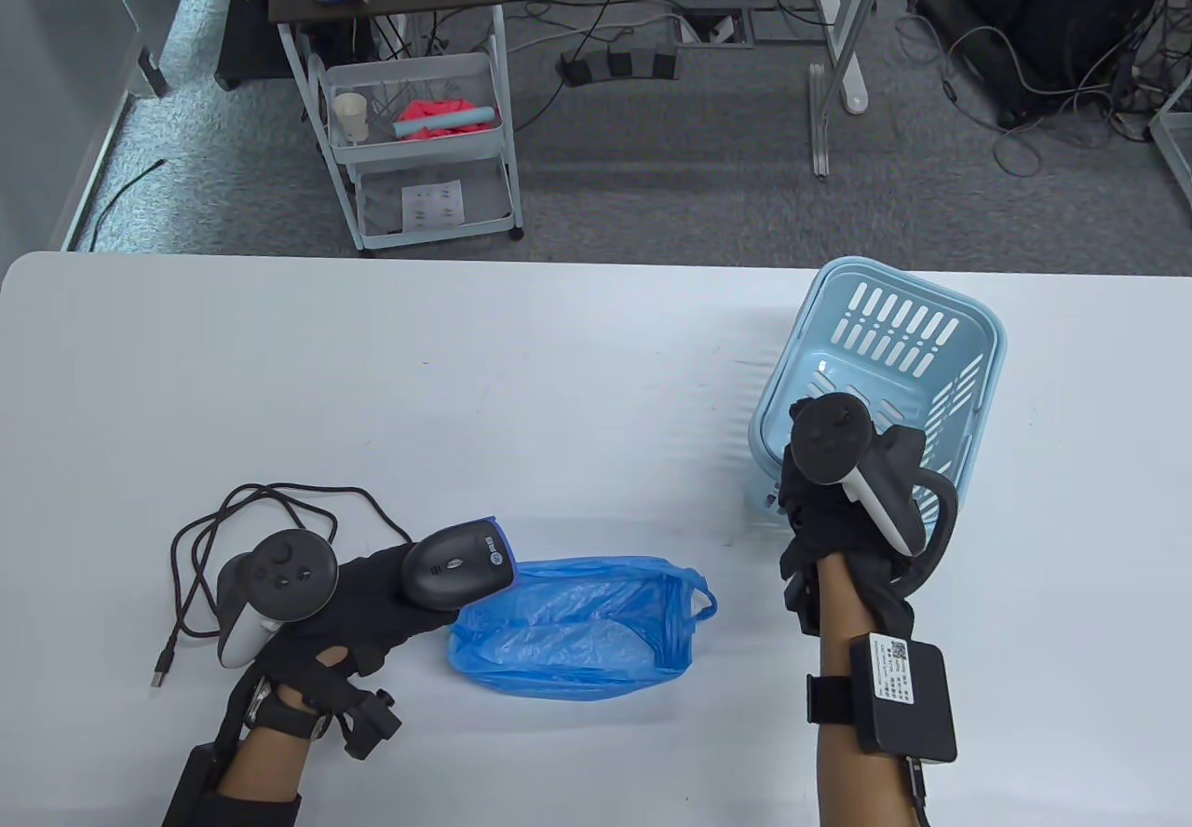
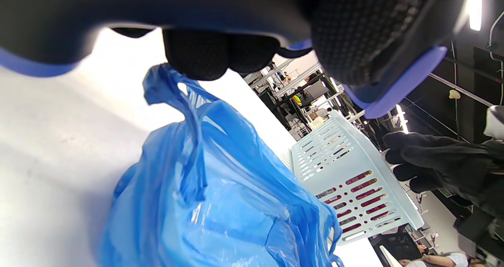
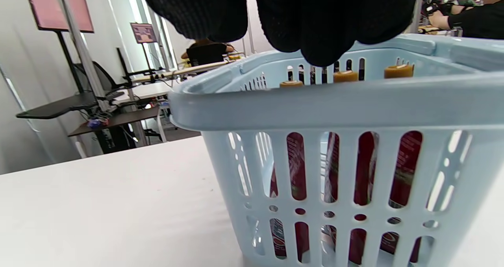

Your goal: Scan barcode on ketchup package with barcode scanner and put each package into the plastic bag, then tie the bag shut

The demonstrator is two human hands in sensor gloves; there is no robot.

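The barcode scanner [image 1: 458,568] is gripped by the left hand [image 1: 358,599], fingers curled round it, above the blue plastic bag [image 1: 573,627]. The right hand [image 1: 843,501] is held over the basket [image 1: 968,329] rim; its finger state cannot be told. Ketchup packages [image 3: 364,168] are seen upright inside the basket. Bare table [image 1: 466,380] is left between bag and basket.

The room is bright from lights up above. The white table [image 1: 559,352] shines, with soft shadows under the hands. In the left wrist view a ceiling lamp [image 2: 475,7] glares at 2 o'clock, and close dark shapes along the top look blurry.
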